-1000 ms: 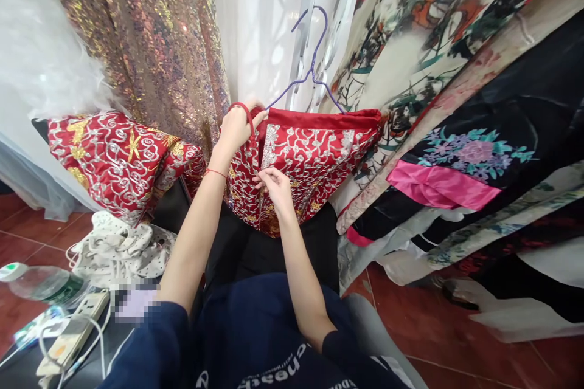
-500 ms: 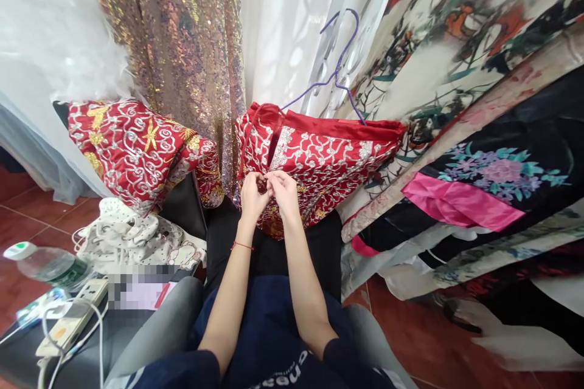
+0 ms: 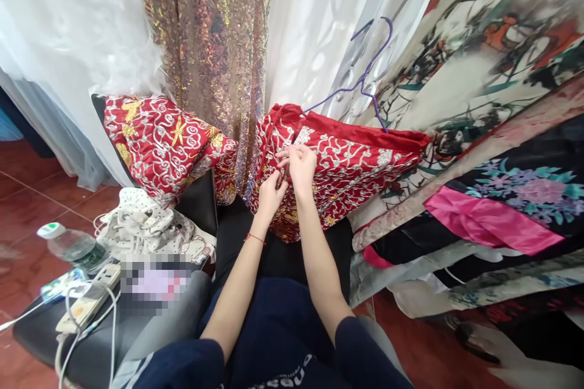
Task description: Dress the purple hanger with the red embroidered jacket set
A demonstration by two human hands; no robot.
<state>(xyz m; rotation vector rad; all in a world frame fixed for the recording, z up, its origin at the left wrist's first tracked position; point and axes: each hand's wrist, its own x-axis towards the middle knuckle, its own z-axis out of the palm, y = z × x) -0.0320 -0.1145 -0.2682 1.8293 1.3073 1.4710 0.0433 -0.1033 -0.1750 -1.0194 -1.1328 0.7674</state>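
A red garment (image 3: 356, 161) with silver and gold embroidery, apparently a skirt, hangs at an angle from a purple hanger (image 3: 362, 79). Its red waistband runs along the top, and a seam opening goes down from it near the left end. My left hand (image 3: 272, 192) is closed on the cloth low along this opening. Just above and to its right, my right hand (image 3: 302, 169) pinches at the opening's edge; whatever is between its fingertips is too small to make out. The lower part of the garment rests against black cloth over my lap.
Another red embroidered piece (image 3: 168, 143) lies on a chair at left, near a white dotted cloth bag (image 3: 141, 228). A plastic bottle (image 3: 75, 246), a power strip (image 3: 91, 298) and cables sit beside my leg. Hanging garments (image 3: 511, 194) crowd the right; a sequined cloth (image 3: 214, 36) hangs behind.
My right hand has moved up along the opening, away from my left hand, which stays low. The opening near the waistband looks narrower. The whole view has shifted, so things appear farther right.
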